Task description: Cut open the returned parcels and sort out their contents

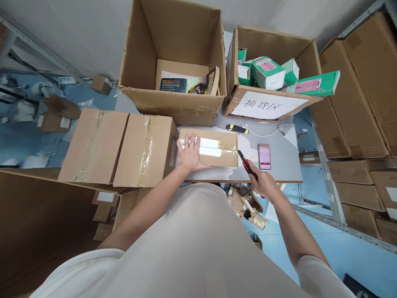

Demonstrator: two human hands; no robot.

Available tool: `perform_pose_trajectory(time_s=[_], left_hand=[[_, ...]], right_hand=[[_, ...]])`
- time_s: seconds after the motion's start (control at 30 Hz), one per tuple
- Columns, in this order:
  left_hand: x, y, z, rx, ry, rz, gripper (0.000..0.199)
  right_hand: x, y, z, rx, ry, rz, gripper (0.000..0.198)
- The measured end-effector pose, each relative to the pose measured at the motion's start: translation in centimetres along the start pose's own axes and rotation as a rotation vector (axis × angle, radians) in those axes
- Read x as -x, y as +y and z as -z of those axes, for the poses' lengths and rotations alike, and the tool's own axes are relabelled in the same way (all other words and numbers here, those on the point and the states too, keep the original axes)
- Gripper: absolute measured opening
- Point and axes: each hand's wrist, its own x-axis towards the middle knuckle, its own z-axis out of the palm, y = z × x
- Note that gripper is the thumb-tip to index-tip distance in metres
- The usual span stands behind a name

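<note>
A small taped cardboard box (pixel 228 161) with white labels on top lies on the table in front of me. My left hand (pixel 189 155) rests flat on its left part, fingers spread. In my right hand (pixel 263 180) is a red and black utility knife (pixel 246 163), the fingers wrapped round its handle. The knife's tip is at the box's right edge, by the end of the clear tape; whether it touches I cannot tell. To the right of the box lies a phone (pixel 264 156) with a pink screen. A yellow and black utility knife (pixel 237 128) lies just behind the box.
Two taped cartons (pixel 145 153) stand at the left. Behind are a large open carton (pixel 170 103) with books and another open carton (pixel 231 101) holding green boxes. Shelving with cartons (pixel 353 95) stands at the right. Cardboard scraps (pixel 248 205) lie below the table's front edge.
</note>
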Motion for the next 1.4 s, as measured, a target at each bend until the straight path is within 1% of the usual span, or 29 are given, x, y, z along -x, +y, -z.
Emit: perform_pose_trajectory(time_s=[0.1,0.17,0.33,0.43,0.5,0.53,0.6,0.63,0.7,0.77,0.8,0.83,0.9,0.93,1.0,1.07,1.13,1.23,1.33,1.4], left_hand=[[-0.1,-0.1,-0.2,-0.001,0.007,-0.005,0.135],[-0.2,-0.1,-0.2,-0.003,0.011,-0.008,0.135],[-0.3,-0.2,-0.4,-0.01,0.026,-0.016,0.133],[-0.3,-0.3,-0.6,0.003,0.048,-0.034,0.133],[-0.4,-0.4,-0.8,0.025,0.076,-0.053,0.133],[-0.5,-0.5,-0.9,0.043,0.097,-0.064,0.132],[-0.4,-0.8,-1.1,0.094,0.16,-0.091,0.13],[-0.2,-0.9,-1.2,0.127,0.205,-0.103,0.125],[0.9,-1.1,-1.6,0.201,0.319,-0.094,0.107],[3.0,-1.1,-2.5,0.298,0.443,-0.034,0.084],[4.4,-1.0,-3.1,0.362,0.496,0.01,0.076],[5.8,-0.9,-3.9,0.444,0.531,0.043,0.074],[8.4,-0.7,-5.7,0.661,0.545,0.131,0.082],[9.4,-0.7,-6.8,0.78,0.521,0.214,0.087],[10.1,-1.1,-8.6,0.99,0.406,0.363,0.093],[9.3,-1.9,-9.9,1.125,0.353,0.469,0.091],[7.8,-2.9,-10.6,1.158,0.343,0.52,0.081],[5.7,-4.0,-10.4,1.119,0.364,0.527,0.061],[4.9,-4.3,-9.2,1.102,0.43,0.454,0.044],[5.0,-4.1,-8.0,1.067,0.475,0.386,0.041]], right_hand=[[1.2,-0.7,-0.8,0.039,0.069,-0.016,0.061],[1.9,-0.8,-1.4,0.026,0.086,-0.032,0.06],[2.8,-0.5,-3.2,-0.012,0.059,-0.041,0.059],[3.4,-0.1,-3.6,-0.023,0.063,-0.055,0.059],[4.0,0.7,-3.3,-0.087,0.092,-0.084,0.06],[4.3,1.3,-3.1,-0.152,0.119,-0.11,0.061],[4.4,2.5,-2.9,-0.352,0.205,-0.182,0.063],[4.2,3.1,-2.9,-0.478,0.257,-0.22,0.065],[3.0,3.7,-3.6,-0.758,0.337,-0.269,0.069],[0.9,3.6,-5.0,-1.043,0.368,-0.265,0.064],[-0.2,3.3,-5.9,-1.175,0.376,-0.256,0.059],[-1.3,3.0,-6.8,-1.29,0.386,-0.255,0.053],[-3.3,2.2,-8.5,-1.447,0.395,-0.291,0.046],[-4.1,1.9,-9.1,-1.492,0.383,-0.314,0.045],[-5.2,1.4,-10.0,-1.541,0.319,-0.328,0.046],[-6.0,1.1,-10.4,-1.555,0.258,-0.301,0.047],[-6.6,0.9,-10.6,-1.54,0.228,-0.268,0.048],[-7.3,0.6,-10.8,-1.51,0.197,-0.234,0.045],[-7.4,0.8,-10.6,-1.519,0.191,-0.203,0.045],[-7.2,1.3,-10.0,-1.516,0.205,-0.184,0.046]])
